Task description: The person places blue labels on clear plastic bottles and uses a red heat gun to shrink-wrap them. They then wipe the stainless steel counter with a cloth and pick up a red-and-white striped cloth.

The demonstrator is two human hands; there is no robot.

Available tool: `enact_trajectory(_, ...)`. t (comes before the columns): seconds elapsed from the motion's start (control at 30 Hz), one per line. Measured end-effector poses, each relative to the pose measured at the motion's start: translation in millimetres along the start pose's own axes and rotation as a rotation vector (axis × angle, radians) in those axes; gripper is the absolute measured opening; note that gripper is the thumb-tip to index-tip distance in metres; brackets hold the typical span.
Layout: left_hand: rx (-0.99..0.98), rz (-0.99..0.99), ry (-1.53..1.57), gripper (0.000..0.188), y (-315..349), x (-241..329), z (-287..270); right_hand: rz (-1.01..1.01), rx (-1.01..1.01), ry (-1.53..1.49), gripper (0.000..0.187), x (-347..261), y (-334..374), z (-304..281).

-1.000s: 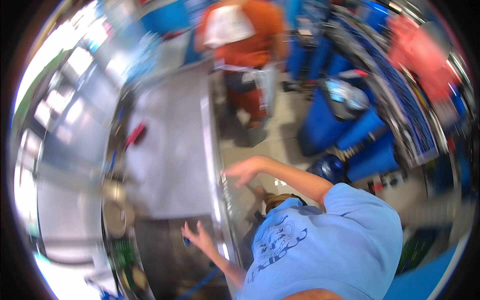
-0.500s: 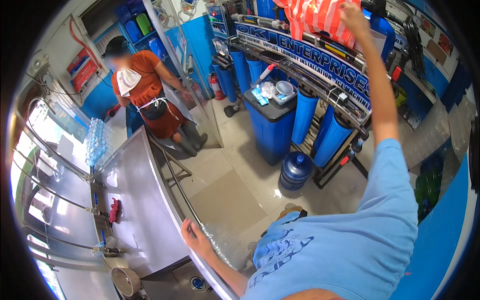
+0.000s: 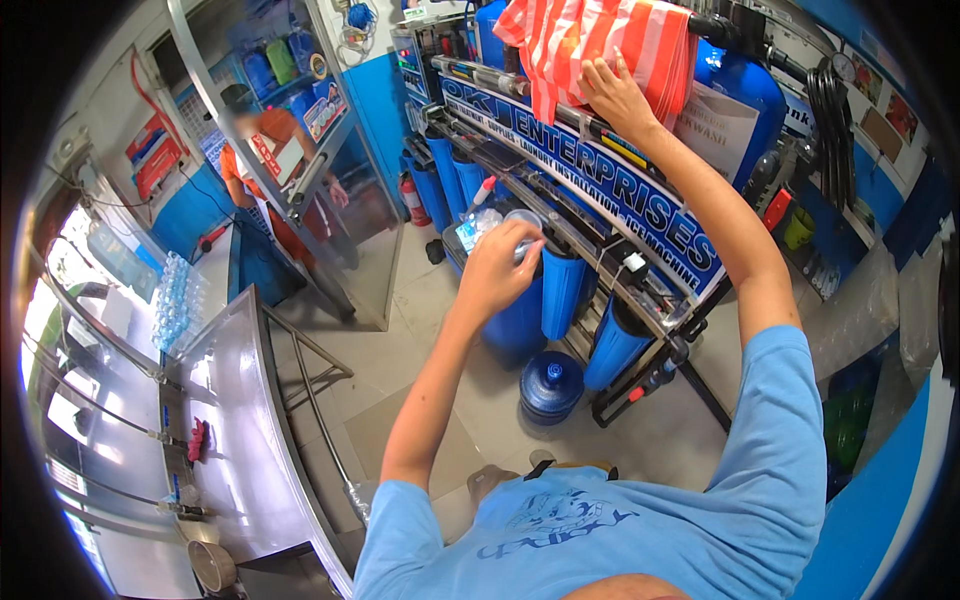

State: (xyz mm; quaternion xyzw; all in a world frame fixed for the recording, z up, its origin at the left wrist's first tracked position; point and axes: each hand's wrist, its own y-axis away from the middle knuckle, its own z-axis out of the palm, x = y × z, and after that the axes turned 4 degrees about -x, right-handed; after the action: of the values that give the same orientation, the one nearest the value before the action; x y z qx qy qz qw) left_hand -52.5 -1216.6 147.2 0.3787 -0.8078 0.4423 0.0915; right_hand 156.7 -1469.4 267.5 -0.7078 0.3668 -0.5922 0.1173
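An orange-and-white striped cloth or bag (image 3: 600,35) hangs over the top of the equipment rack at the far right. My right hand (image 3: 618,98) reaches up to its lower part, fingers apart against it; no firm grip shows. Over the blue square bin (image 3: 512,335) I hold out my left hand (image 3: 498,265), with bent fingers and a gap beside the thumb, and nothing visible in it. Just behind that hand are a round clear plastic tub (image 3: 524,218) and a crumpled clear plastic bag (image 3: 484,222); the hand partly hides the tub, and contact cannot be judged.
Blue filter housings (image 3: 563,290) line the rack under a lettered banner (image 3: 590,170). A blue water jug (image 3: 551,388) stands on the floor. To the left runs a steel counter (image 3: 240,400) with a red cloth (image 3: 197,440). A person (image 3: 275,150) is behind the glass door (image 3: 370,220).
My left hand has moved from the steel counter's edge up and right to the bin. My right hand has lowered along the striped cloth. The view has turned; the person now stands behind the door.
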Motion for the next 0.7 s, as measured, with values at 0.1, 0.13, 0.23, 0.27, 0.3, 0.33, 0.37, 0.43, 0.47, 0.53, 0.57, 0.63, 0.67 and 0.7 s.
enact_trajectory(0.1, 0.006, 0.076, -0.035, 0.011, -61.3, -12.4, -0.2, -0.018, -0.100, -0.060, 0.035, 6.2, -7.6, -0.4)
enact_trajectory(0.13, 0.007, 0.090, -0.033, 0.011, -84.3, -19.5, -1.8, -0.008, -0.108, -0.089, 0.035, 7.7, -8.2, -3.1)
enact_trajectory(0.23, 0.059, 0.181, -0.098, 0.018, -143.2, -42.5, -0.3, -0.038, -0.114, -0.086, 0.034, 3.1, -6.3, -14.7)
enact_trajectory(0.27, 0.034, 0.138, -0.174, 0.027, -161.5, -51.0, -0.8, -0.048, -0.176, -0.071, 0.034, 0.5, -9.0, -19.2)
enact_trajectory(0.3, 0.059, 0.165, -0.243, 0.038, -178.4, -59.8, -1.7, -0.061, -0.197, -0.058, 0.033, -2.5, -13.2, -24.1)
enact_trajectory(0.33, 0.089, 0.180, -0.292, 0.044, -194.9, -67.3, -0.2, -0.065, -0.201, -0.067, 0.032, -3.7, -17.8, -29.4)
enact_trajectory(0.37, 0.154, 0.237, -0.336, 0.051, -209.5, -74.3, 1.2, -0.040, -0.197, -0.100, 0.032, -5.6, -26.2, -34.4)
enact_trajectory(0.43, 0.124, 0.249, -0.421, 0.069, -227.8, -88.4, 0.5, -0.004, -0.261, -0.149, 0.031, -6.5, -35.7, -48.3)
enact_trajectory(0.47, 0.229, 0.338, -0.411, 0.064, -234.9, -93.1, 1.3, 0.015, -0.155, -0.161, 0.026, -7.2, -40.1, -55.8)
enact_trajectory(0.53, 0.279, 0.415, -0.397, 0.055, -247.1, -102.5, -5.3, 0.028, -0.123, -0.194, 0.020, -9.8, -50.6, -70.1)
enact_trajectory(0.57, 0.276, 0.452, -0.377, 0.049, -253.1, -106.8, -11.6, 0.025, -0.086, -0.204, 0.017, -10.2, -58.3, -75.8)
enact_trajectory(0.63, 0.254, 0.497, -0.336, 0.039, -258.6, -114.1, -22.5, 0.086, -0.124, -0.211, 0.014, -9.1, -73.4, -84.2)
enact_trajectory(0.67, 0.237, 0.513, -0.322, 0.033, -260.7, -117.7, -28.5, 0.105, -0.163, -0.258, 0.014, -5.2, -80.1, -87.0)
enact_trajectory(0.7, 0.247, 0.561, -0.299, 0.028, -263.2, -120.6, -34.4, 0.127, -0.202, -0.306, 0.013, -1.6, -85.9, -89.1)
